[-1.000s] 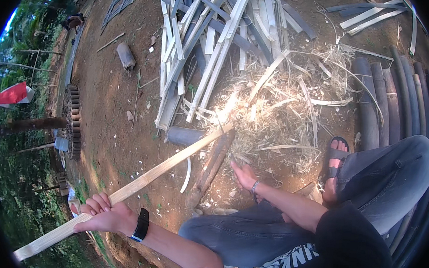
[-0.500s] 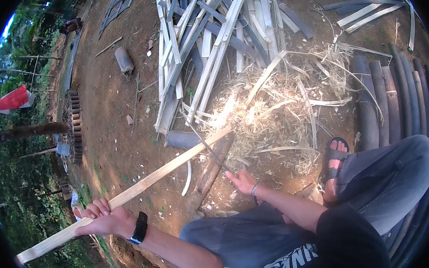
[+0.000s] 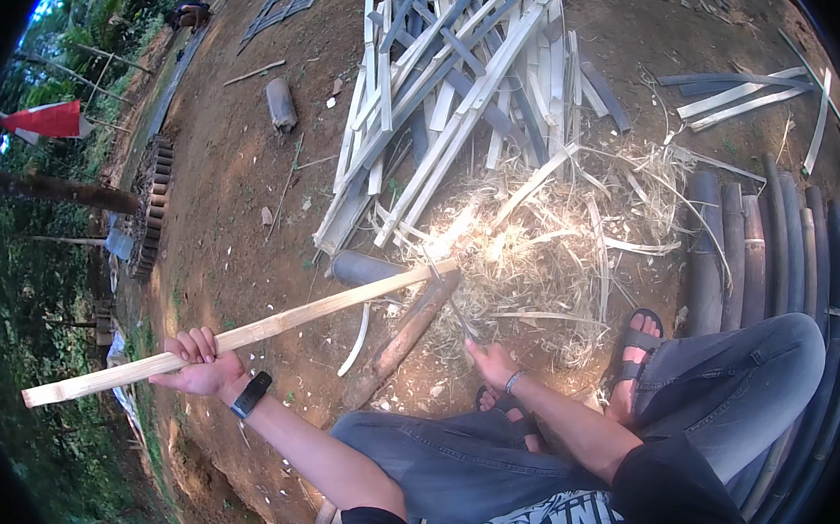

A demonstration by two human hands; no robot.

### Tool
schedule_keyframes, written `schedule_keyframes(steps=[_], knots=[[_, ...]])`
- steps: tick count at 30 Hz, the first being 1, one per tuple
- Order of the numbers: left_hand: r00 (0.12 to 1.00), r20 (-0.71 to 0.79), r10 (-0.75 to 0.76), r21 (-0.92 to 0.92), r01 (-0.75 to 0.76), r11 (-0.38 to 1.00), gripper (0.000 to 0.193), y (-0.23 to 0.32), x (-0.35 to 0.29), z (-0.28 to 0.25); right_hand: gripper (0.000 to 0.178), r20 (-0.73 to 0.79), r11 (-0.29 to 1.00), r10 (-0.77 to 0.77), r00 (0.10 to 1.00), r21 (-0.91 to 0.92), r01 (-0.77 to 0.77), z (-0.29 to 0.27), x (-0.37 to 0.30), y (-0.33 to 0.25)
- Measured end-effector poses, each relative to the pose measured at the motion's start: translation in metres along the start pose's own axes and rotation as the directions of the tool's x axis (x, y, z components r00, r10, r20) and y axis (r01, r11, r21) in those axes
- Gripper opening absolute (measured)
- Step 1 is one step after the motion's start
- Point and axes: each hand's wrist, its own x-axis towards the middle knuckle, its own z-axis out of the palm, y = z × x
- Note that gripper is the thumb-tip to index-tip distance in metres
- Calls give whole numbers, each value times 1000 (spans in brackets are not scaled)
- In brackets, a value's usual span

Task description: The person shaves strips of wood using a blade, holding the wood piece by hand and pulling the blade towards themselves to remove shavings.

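Note:
My left hand [image 3: 201,362] is wrapped round a long pale bamboo strip [image 3: 289,319] near its lower left end. The strip slants up to the right, and its far end lies at the top of a short brown wooden log [image 3: 403,339]. In my right hand [image 3: 493,366] is the handle of a knife [image 3: 456,313] with a thin, narrow blade. That blade crosses the strip close to its far end, by the tip of the log. The fingers hide most of the knife's handle.
Curly bamboo shavings [image 3: 547,251] heap beyond the log. Behind them lies a pile of split bamboo strips [image 3: 452,89]. Dark bamboo poles [image 3: 733,245] line the right side, beside my bent leg and sandalled foot [image 3: 640,350]. A cut bamboo piece [image 3: 361,269] rests left of the log.
The view has tilted, so the surroundings sit differently. The knife blade has slid along the strip toward its far end and stands steeper. Both hands keep their hold.

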Motion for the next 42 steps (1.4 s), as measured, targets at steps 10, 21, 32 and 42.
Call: schedule_keyframes(steps=[10,21,32,42], knots=[[981,191,-9,-207,49,977,65,-4,11,-73,70,71,991,47,996,126,-55,2,26,-11],[996,92,-12,-162,27,986,66,5,0,-43,78,90,940,75,993,327,-100,16,31,-19],[965,261,19,-182,30,983,65,12,-10,-34,74,95,922,38,995,380,-71,23,23,-16],[984,179,5,-154,23,988,64,9,-13,-37,66,-20,965,33,999,260,-26,22,40,22]])
